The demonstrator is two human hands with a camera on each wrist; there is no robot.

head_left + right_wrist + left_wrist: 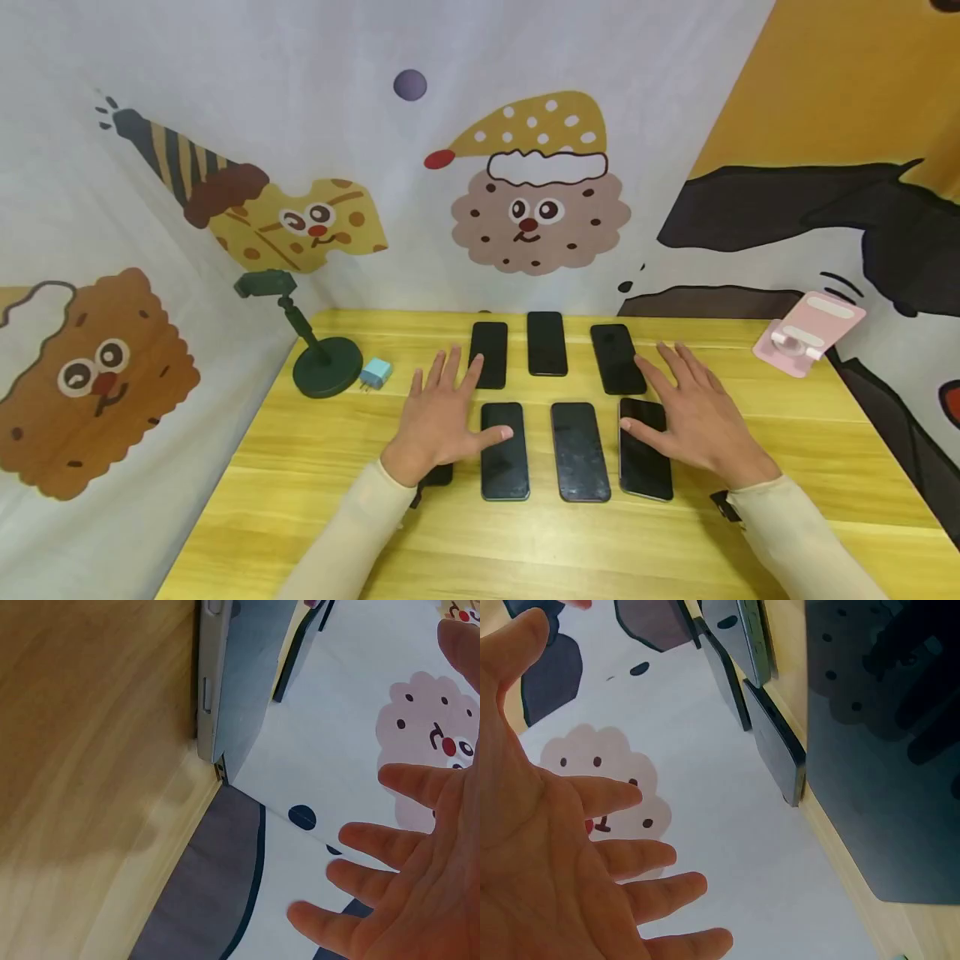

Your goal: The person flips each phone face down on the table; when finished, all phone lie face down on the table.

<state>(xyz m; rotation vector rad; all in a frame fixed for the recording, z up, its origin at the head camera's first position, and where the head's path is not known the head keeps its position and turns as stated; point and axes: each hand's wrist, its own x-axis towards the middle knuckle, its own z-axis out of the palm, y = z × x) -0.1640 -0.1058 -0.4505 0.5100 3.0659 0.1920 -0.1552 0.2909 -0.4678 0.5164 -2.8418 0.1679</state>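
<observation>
Glossy black rectangular phone (pixel 647 468) lay on the yellow wood-grain table (pixel 525 542) at 8 o'clock from the nearer right grip (pixel 701 423), long axis roughly 12-to-6, both it and left grip (pixel 438 423) finger-spread.

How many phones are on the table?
7: back-left phone, back-middle phone, back-right phone; front row, left to right: first phone, mostly hidden by the left hand, second phone, third phone, fourth phone.

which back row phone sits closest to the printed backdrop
The middle back-row phone: its far edge lies nearer the backdrop than those of the left phone and right phone beside it.
</observation>
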